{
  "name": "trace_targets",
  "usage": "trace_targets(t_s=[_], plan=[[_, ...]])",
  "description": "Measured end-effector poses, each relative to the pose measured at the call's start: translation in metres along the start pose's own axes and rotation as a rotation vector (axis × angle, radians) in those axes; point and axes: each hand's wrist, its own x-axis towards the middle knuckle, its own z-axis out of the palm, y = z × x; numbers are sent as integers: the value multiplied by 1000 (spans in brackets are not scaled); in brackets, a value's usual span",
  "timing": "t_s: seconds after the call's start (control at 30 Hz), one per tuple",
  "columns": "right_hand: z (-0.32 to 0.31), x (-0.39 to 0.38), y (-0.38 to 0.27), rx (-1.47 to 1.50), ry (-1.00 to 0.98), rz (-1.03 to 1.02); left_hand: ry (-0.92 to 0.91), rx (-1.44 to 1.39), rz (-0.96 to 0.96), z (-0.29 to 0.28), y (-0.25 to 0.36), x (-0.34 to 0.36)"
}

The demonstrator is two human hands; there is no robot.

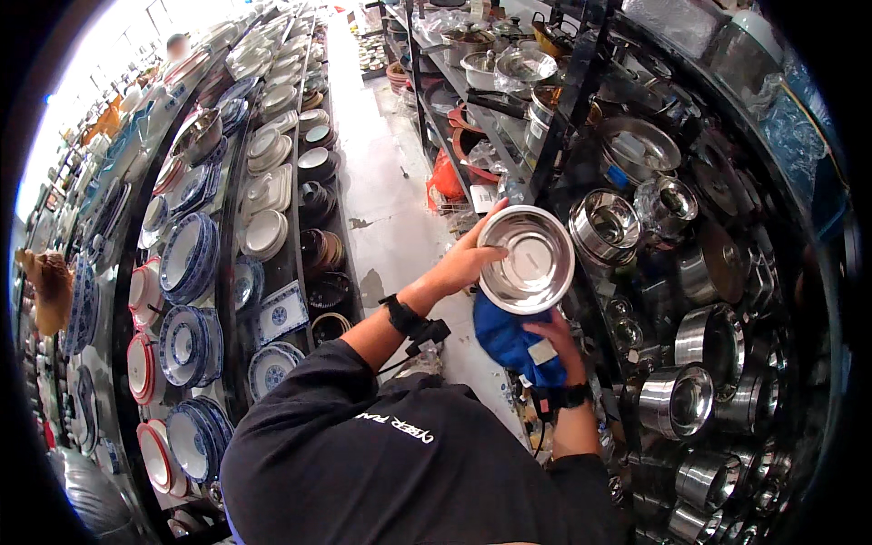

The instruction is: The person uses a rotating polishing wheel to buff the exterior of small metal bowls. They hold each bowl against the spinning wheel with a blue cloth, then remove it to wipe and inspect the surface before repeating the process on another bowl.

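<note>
Blown-out upper L, dimmer R, steel bowl (pixel 529 259) glinting, fisheye-bent edges

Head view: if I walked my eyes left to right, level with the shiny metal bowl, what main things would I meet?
Large blue-and-white plates, stacked white plates, pale floor, the left hand, the shiny metal bowl, round metalware on the right-hand rack.
</note>
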Motion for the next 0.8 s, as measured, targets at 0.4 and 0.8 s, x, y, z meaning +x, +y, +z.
trace_targets(t_s=[0.4, 0.8], plan=[[13, -14, -23, 95, 195, -357, -367, -106, -228, 21, -7, -28], [-17, -2, 12, 4, -61, 38, 105, 44, -235, -9, -6, -9]])
